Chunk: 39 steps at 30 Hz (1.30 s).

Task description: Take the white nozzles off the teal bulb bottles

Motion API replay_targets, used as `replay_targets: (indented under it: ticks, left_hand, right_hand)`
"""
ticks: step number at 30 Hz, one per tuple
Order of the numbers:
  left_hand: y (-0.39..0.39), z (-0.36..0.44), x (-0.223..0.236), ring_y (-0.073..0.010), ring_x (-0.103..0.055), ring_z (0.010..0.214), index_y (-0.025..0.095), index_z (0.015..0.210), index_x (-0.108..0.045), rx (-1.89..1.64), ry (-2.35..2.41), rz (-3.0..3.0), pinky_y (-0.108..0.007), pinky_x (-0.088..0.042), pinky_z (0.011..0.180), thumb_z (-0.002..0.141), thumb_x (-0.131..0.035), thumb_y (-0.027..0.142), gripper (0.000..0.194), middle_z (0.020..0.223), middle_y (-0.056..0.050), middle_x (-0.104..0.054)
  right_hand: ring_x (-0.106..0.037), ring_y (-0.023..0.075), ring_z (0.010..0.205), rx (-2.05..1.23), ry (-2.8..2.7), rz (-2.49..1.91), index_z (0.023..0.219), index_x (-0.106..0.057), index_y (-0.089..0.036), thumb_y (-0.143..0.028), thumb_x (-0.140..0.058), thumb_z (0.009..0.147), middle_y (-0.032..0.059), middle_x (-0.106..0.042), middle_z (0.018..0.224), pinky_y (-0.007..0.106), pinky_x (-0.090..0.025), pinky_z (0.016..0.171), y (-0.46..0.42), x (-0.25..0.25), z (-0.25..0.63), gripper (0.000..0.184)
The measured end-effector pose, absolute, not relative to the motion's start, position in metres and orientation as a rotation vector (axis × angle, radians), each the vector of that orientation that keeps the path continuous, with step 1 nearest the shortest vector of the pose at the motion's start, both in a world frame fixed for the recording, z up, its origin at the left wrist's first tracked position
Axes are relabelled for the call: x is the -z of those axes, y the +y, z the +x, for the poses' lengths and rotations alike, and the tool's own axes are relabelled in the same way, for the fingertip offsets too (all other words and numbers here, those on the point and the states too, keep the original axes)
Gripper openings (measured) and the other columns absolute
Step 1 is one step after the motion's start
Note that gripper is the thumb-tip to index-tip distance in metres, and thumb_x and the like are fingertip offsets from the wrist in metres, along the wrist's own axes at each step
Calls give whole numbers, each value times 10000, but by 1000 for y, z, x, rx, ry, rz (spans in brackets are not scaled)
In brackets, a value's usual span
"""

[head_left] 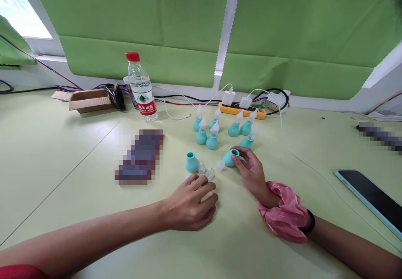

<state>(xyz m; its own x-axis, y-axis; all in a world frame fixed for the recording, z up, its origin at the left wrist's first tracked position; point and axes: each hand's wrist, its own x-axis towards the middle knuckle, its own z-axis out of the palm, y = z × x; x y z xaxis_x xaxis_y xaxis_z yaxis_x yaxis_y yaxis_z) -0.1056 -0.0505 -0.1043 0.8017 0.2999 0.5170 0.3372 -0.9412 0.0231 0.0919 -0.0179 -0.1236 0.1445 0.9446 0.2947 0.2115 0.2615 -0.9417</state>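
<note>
My right hand (251, 173) is closed on a small turquoise bulb-shaped bottle (230, 158), tilted so that its open mouth shows. To the left, my left hand (194, 202) rests low over the table with its fingers curled down; their tips are partly hidden, so what they pinch cannot be made out. Just beyond those fingers lie small translucent plastic pieces (210, 174), and another translucent piece (220, 166) sits beside the held bottle. An uncapped turquoise bottle (191, 164) stands upright there. Several turquoise bottles with pointed white tops (212, 138) are grouped farther back.
Behind the bottles runs an orange power strip (241, 110) with white chargers and cables. A water bottle (145, 92) and an open cardboard box (92, 99) stand back left. A blurred dark object (141, 157) lies left, a phone (373, 195) right.
</note>
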Motion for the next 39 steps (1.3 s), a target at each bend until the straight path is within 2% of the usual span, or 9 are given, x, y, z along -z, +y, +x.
replay_targets:
  ticks: [3, 10, 13, 18, 21, 23, 25, 32, 39]
  left_hand:
    - [-48, -106, 106, -178, -418, 691, 127, 781, -590, 799, -501, -2896, -315, -380, 582, 772, -461, 184, 142, 768, -84, -534]
    - [-42, -108, 113, -165, -387, 708, 147, 819, -566, 899, -765, -2752, -298, -386, 589, 736, -444, 50, 177, 811, -84, -466]
    - [-38, -114, 108, -140, -394, 667, 149, 885, -533, 1088, -663, -2713, -257, -379, 547, 708, -471, 68, 204, 762, -58, -429]
    - [-27, -131, 77, -103, -422, 586, 149, 880, -493, 1240, -627, -2550, -205, -329, 456, 672, -517, 136, 210, 750, -38, -425]
    - [-17, -137, 59, -144, -500, 663, 177, 969, -494, 934, -1107, -2575, -218, -334, 464, 722, -500, 272, 265, 862, -62, -514]
    - [-9, -139, 55, -140, -512, 592, 219, 970, -504, 615, -1391, -2715, -216, -313, 444, 741, -472, 383, 283, 790, -14, -571]
    - [-3, -139, 57, -128, -502, 522, 249, 1037, -468, 436, -1589, -2847, -210, -305, 437, 754, -440, 434, 339, 677, 31, -587]
    - [10, -147, 64, -118, -493, 529, 221, 943, -482, 630, -1758, -2794, -222, -333, 516, 750, -455, 403, 267, 656, 41, -583]
    - [15, -152, 67, -133, -511, 561, 203, 1088, -374, 695, -1752, -2750, -224, -342, 532, 769, -422, 335, 349, 624, 36, -552]
  right_hand:
    - [-518, 174, 902, -770, -1329, -1193, 969, -485, -196, -359, -546, 744, 62, -529, 996, 305, -452, 745, -19, 123, 91, 285]
    - [-470, 203, 972, -614, -1506, -1218, 1055, -427, -218, -254, -574, 711, 68, -477, 1080, 374, -438, 787, -22, 125, 90, 375]
    - [-452, 219, 992, -454, -1508, -1188, 1071, -394, -230, -222, -580, 695, 77, -445, 1094, 408, -428, 793, -24, 124, 90, 420]
    - [-475, 215, 943, -99, -1799, -803, 961, -439, -238, -111, -558, 685, 65, -465, 970, 410, -425, 783, -48, 111, 86, 326]
    - [-497, 195, 863, -158, -2347, -536, 907, -484, -207, -140, -553, 704, 64, -530, 911, 364, -450, 732, -65, 105, 76, 225]
    - [-502, 184, 816, -199, -2581, -469, 822, -517, -190, -169, -521, 740, 52, -564, 850, 336, -457, 695, -70, 104, 71, 84]
    - [-500, 186, 817, -219, -2634, -534, 790, -538, -177, -187, -494, 765, 55, -573, 841, 334, -456, 696, -70, 105, 68, 52]
    - [-442, 220, 1001, -284, -2497, -821, 897, -545, -142, -186, -494, 762, 121, -492, 1045, 371, -413, 846, -62, 108, 71, 150]
    - [-431, 223, 1025, -111, -2219, -898, 894, -519, -180, -112, -509, 725, 104, -452, 1062, 394, -408, 843, -64, 109, 71, 183]
